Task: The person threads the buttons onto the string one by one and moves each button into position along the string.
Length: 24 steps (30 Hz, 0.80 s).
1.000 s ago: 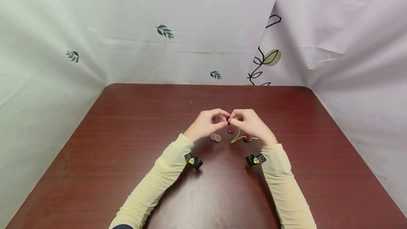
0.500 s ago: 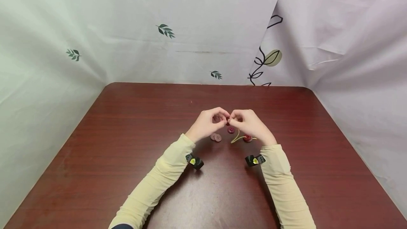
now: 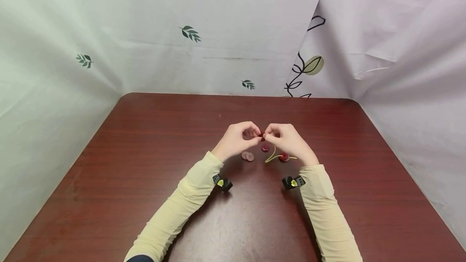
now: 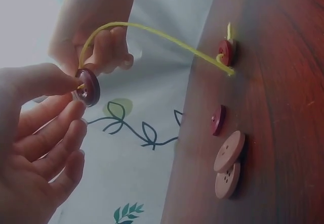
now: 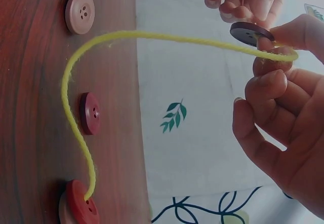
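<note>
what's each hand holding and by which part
The left hand pinches a dark maroon round button by its rim; the right hand pinches a thin yellow cord close to it. Whether it also grips the button cannot be told.

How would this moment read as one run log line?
Left grip: pinches dark button | Right grip: pinches yellow cord beside it | Table: overlapping pinkish buttons, maroon button, threaded red button

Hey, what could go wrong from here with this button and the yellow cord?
The left hand pinches the dark button above the table, so it might drop. Only a bit of yellow cord shows at its face, so it could slip back out. The cord also runs to the red button, so a tug might drag that.
</note>
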Each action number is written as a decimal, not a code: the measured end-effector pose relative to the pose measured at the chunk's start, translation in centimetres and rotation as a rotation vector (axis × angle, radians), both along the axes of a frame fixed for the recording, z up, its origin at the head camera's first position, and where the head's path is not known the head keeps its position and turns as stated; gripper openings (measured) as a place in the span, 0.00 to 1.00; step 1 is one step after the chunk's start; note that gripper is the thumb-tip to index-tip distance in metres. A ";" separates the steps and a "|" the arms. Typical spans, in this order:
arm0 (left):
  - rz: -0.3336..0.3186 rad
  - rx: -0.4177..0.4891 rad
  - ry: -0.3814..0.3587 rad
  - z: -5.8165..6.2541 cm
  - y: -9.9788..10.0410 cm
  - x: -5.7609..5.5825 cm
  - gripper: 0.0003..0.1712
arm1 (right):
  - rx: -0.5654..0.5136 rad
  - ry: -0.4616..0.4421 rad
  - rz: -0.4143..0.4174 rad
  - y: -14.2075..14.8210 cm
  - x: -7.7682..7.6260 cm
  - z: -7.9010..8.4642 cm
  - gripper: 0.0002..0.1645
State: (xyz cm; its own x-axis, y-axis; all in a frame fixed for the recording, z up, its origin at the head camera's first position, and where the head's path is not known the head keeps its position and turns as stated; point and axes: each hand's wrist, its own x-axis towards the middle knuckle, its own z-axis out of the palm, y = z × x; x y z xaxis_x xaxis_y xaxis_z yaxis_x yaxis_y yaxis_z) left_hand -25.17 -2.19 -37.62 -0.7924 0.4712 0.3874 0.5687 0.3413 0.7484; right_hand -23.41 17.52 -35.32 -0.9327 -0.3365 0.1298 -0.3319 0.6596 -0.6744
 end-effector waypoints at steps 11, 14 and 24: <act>0.021 -0.071 0.007 -0.1 0.1 0.1 0.03 | -0.001 0.009 0.000 -0.2 0.0 0.1 0.05; 0.011 -0.091 0.012 0.0 0.1 0.1 0.03 | -0.001 0.008 0.001 -0.2 0.0 0.1 0.06; -0.011 -0.123 0.020 0.0 0.2 0.1 0.02 | 0.007 0.032 -0.002 0.1 -0.3 -0.2 0.06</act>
State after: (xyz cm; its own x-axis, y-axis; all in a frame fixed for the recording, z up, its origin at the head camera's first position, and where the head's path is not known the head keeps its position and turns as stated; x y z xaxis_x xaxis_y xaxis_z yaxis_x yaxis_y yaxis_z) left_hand -25.02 -2.03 -37.61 -0.7797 0.5246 0.3417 0.5872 0.4232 0.6900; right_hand -23.68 17.62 -35.56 -0.9288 -0.3355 0.1576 -0.3519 0.6648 -0.6589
